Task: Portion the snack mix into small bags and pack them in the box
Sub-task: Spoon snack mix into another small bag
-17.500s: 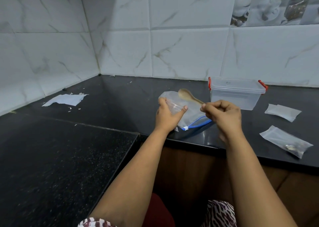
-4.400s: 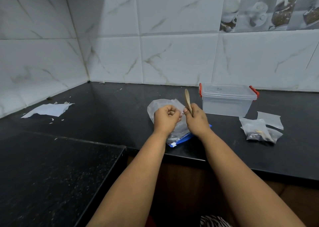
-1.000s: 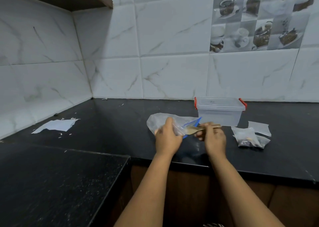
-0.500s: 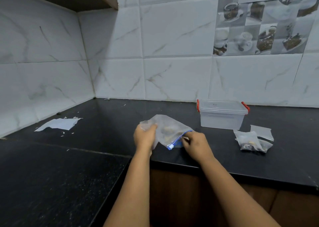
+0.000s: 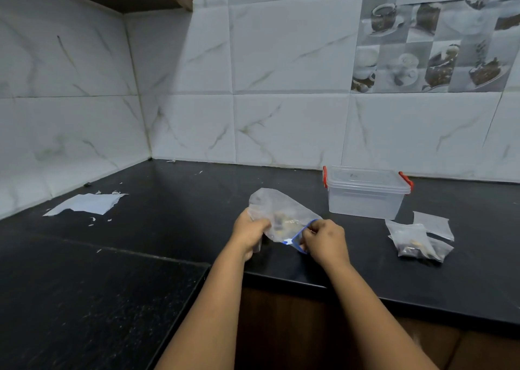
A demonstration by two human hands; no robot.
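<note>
Home kitchen: black stone counter (image 5: pixel 112 285), marble-look wall tiles (image 5: pixel 281 60).

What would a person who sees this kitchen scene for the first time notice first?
Probably the two hands at the centre: the left hand grips a large clear zip bag with a blue seal, and the right hand pinches its blue edge, just above the black counter. Next, the clear lidded box with red clips behind on the right, with small filled bags lying in front of it.
</note>
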